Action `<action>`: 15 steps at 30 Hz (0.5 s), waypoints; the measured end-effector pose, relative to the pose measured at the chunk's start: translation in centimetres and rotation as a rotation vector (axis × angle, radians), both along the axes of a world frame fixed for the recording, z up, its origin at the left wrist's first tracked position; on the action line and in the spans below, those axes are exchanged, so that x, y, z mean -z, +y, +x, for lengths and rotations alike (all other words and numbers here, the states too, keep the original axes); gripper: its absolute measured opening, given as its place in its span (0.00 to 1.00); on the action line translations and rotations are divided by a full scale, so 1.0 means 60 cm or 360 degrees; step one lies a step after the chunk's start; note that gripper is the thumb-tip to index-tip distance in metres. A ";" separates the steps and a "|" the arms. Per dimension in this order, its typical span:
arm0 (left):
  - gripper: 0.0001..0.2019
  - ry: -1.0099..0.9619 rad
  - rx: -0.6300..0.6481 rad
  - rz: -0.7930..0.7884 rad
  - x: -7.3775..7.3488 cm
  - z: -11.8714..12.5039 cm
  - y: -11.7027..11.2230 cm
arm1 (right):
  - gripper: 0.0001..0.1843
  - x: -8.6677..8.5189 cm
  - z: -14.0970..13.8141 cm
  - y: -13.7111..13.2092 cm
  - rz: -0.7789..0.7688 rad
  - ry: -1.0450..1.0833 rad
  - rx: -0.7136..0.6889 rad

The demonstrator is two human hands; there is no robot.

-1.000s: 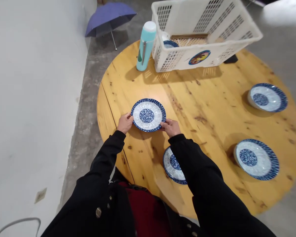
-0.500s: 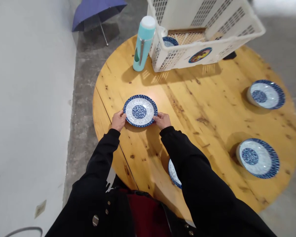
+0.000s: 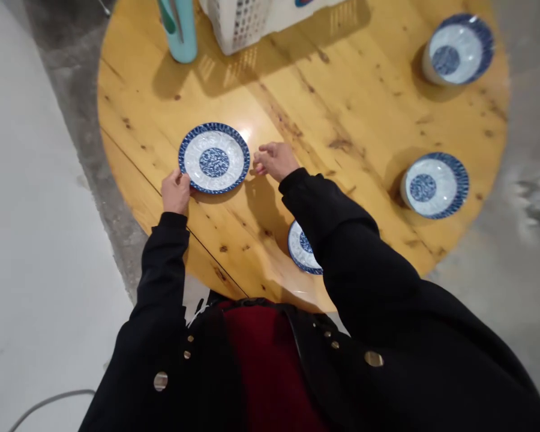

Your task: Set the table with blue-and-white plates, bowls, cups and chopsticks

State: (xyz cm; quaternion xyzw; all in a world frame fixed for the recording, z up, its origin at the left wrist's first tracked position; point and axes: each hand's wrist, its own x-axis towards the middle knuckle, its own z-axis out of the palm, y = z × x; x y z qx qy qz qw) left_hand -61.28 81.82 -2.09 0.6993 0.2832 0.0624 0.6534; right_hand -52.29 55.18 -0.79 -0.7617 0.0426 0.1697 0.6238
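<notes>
Plate [image 3: 214,158] between hands [image 3: 176,193] [image 3: 276,161], in the left's grip.

Blue-patterned white plate [image 3: 214,158]

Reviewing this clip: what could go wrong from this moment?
Only the left hand touches the far plate, at its rim, with the right hand apart from it, so a push might swivel or slide the plate.

The right sleeve hides part of the near plate; if that arm dips or sweeps back, it could nudge this plate toward the table's near edge.
</notes>
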 end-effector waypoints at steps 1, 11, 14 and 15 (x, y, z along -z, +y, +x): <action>0.09 0.0017 0.0066 0.0040 -0.001 0.002 0.002 | 0.13 -0.017 0.002 -0.022 -0.0014 0.0001 0.0049; 0.15 0.0135 0.0242 0.0148 -0.017 0.008 -0.010 | 0.12 -0.162 -0.161 -0.275 -0.0176 -0.0292 0.0749; 0.15 0.0154 0.0216 0.0074 -0.022 0.007 -0.016 | 0.12 -0.155 -0.243 -0.312 -0.0223 -0.0212 0.0935; 0.15 0.0161 0.0207 0.0063 -0.024 0.007 -0.017 | 0.12 -0.151 -0.268 -0.318 -0.0230 -0.0184 0.0985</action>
